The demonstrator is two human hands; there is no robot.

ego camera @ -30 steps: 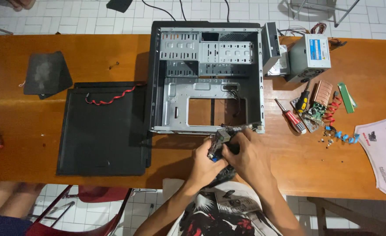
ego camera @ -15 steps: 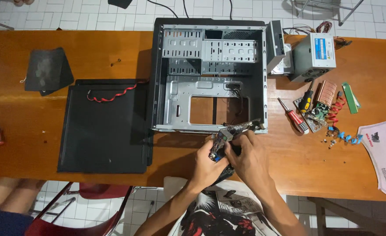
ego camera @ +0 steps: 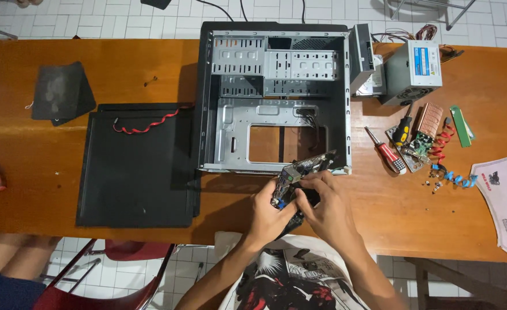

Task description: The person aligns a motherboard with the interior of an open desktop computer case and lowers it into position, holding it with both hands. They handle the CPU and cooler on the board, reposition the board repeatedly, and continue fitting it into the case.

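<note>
Step in hand: by my reading, a circuit board (ego camera: pixel 300 172) is being handled at the open front edge of the computer case (ego camera: pixel 276 97); whether it is going in or coming out cannot be told
Left hand: the left hand (ego camera: pixel 272 213) is clamped on the board's near end, fingers curled round its metal bracket side
Right hand: the right hand (ego camera: pixel 328 208) is closed over the same board from the 3 o'clock side, the 2 hands touching each other
Board: tilted, its far end raised toward 1 o'clock and resting at or just over the case's near rim; the near end sits above the wooden table (ego camera: pixel 92 69)
Case: lies on its side at 12 o'clock from the hands, bare inside, with a rectangular cut-out in its tray and loose cables at the right wall
Side panel: a black side panel (ego camera: pixel 135 166) lies flat at 9 o'clock, touching the case, with a red cable (ego camera: pixel 144 121) across its far edge
Tools: a red-handled screwdriver (ego camera: pixel 384 150) and a black and yellow one (ego camera: pixel 403 130) lie at 2 o'clock, beside a copper heatsink (ego camera: pixel 429 119) and small loose parts
Power supply: a grey power supply (ego camera: pixel 414 71) stands at 1 o'clock, just beside the case
Next move calls for: a steady 2-handed grip held by the edges, the board kept level and clear of the case rim and the loose cables, as I judge it
</note>
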